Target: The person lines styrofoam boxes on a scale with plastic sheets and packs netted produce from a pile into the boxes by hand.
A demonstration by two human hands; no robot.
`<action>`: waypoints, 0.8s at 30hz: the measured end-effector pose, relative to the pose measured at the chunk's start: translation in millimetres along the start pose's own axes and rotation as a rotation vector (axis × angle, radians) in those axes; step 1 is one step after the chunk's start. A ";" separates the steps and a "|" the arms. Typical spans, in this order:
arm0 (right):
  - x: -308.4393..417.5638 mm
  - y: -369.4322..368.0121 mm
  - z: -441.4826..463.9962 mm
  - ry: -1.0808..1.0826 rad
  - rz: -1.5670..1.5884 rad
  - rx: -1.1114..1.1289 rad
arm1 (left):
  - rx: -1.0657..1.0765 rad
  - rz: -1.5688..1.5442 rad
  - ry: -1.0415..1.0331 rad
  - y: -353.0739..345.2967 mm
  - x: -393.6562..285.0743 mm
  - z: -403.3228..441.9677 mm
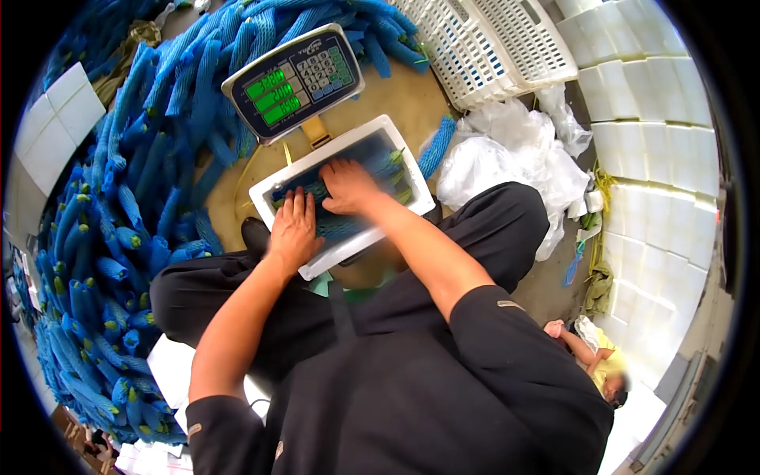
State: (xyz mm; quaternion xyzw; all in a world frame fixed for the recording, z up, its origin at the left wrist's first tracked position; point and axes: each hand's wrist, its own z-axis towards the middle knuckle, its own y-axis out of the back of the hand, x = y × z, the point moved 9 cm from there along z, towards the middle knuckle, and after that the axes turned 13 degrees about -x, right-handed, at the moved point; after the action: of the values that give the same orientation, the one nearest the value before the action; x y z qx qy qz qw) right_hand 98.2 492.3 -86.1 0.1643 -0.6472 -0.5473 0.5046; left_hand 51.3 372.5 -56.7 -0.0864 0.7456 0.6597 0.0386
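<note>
A white foam box point(381, 131) sits tilted between my knees, holding long green vegetables point(388, 162) in blue foam-net sleeves; their exact kind is hard to make out. My left hand point(295, 229) lies over the box's near left side, fingers stretched out on the sleeved vegetables. Across the middle, my right hand point(348, 188) presses on the same layer, fingers extended toward the left. Neither hand grips anything that I can see. Just beyond the box stands a scale display point(293, 81) with lit green digits and a keypad.
A large heap of blue-sleeved vegetables point(119, 229) curves around the left and far side. One sleeved piece point(436, 148) lies right of the box. White plastic crates point(495, 51), crumpled clear bags point(507, 158) and stacked white foam boxes point(649, 166) stand rightward. Another person point(598, 360) sits at lower right.
</note>
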 end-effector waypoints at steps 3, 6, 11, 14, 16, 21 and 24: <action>6.5 65.9 -6.9 -0.089 0.069 -0.338 | 0.025 0.037 -0.004 -1.1 -1.1 4.6; -13.6 117.9 -56.3 -0.392 0.060 -0.691 | 0.046 0.071 -0.004 -5.5 -0.6 3.1; -37.6 102.5 -86.4 -0.484 -0.091 -0.600 | 0.136 0.098 -0.015 -4.0 -2.4 4.2; -24.8 102.9 -74.5 -0.379 -0.292 -0.515 | 0.190 0.126 -0.049 -7.0 -0.6 3.6; -19.8 98.1 -68.9 -0.346 -0.374 -0.457 | 0.215 0.088 -0.061 -9.6 3.4 4.9; -23.5 79.8 -48.6 -0.263 -0.519 -0.355 | 0.310 0.150 -0.106 -19.1 7.4 9.8; -30.4 64.8 -46.0 -0.168 -0.640 -0.301 | 0.349 0.194 -0.093 -19.5 5.6 11.7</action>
State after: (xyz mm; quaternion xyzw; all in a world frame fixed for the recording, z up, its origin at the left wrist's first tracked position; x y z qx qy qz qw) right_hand 171.9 513.0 -48.8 0.2373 -0.5143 -0.7782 0.2713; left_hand 48.7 381.5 -78.2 0.0246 0.8509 0.5243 0.0237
